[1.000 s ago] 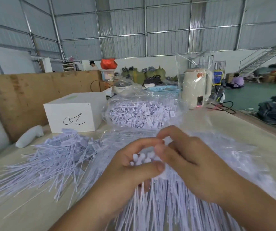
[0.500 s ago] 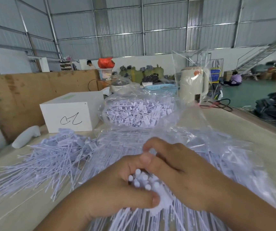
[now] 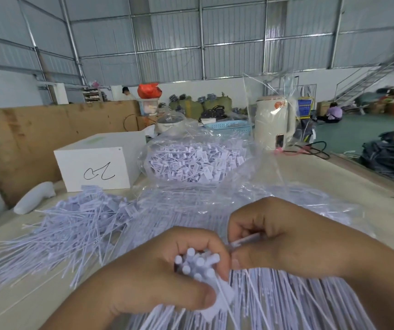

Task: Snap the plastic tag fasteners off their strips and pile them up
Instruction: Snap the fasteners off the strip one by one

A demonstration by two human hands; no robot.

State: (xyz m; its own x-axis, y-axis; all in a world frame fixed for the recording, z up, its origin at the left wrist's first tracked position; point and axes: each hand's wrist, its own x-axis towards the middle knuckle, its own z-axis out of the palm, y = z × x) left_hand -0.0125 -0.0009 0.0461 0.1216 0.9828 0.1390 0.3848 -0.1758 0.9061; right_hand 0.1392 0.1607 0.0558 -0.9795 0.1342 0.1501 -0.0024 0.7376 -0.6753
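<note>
left hand (image 3: 162, 277) low centre, fingers and thumb curled in a grip. right hand (image 3: 284, 236) just beside it, fingers curled, pinching.

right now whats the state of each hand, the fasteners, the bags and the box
left hand: grips a bunch of fasteners, ends up
right hand: pinches a single fastener
loose pile: spread on the table, left of the hands
far clear bag: open, holds fasteners
white box: closed, scribble on its front
</note>
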